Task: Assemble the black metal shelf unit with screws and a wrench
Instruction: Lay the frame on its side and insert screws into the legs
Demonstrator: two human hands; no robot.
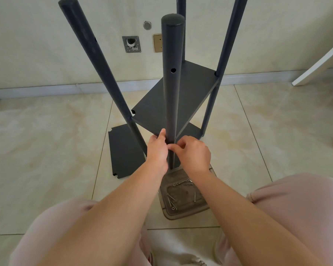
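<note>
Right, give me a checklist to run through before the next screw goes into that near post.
1. Left hand steadying the near post: ok.
2. Right hand pinching at the post; screw in its fingers: cannot tell.
3. Spare screws within reach in the tray: ok.
4. Mounted shelf seated against the post: cannot tell.
5. Wrench to hand: not ok, none visible.
6. Loose shelf panel waiting on the floor: ok.
</note>
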